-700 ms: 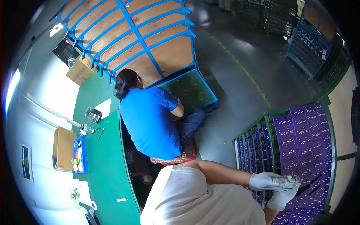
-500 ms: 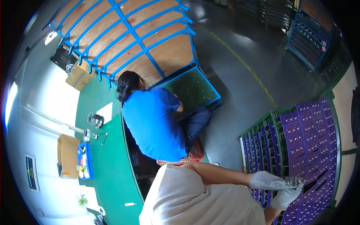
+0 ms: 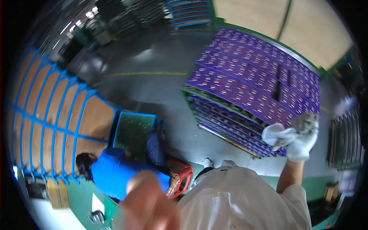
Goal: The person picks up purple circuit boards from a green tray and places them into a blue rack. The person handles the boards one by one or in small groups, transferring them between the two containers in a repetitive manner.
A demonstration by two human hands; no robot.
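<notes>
My hands have parted since the earlier frame, and my view has swung so the rack of purple panels (image 3: 245, 73) now fills the upper right. At the right of the frame my gloved right hand (image 3: 305, 135) is closed around a loose white glove (image 3: 273, 134), over the rack's near corner. My bare left arm (image 3: 148, 203) blurs at lower centre; I cannot tell what its hand does. A co-worker (image 3: 111, 174) in blue sits lower left, by a red stool (image 3: 186, 177).
</notes>
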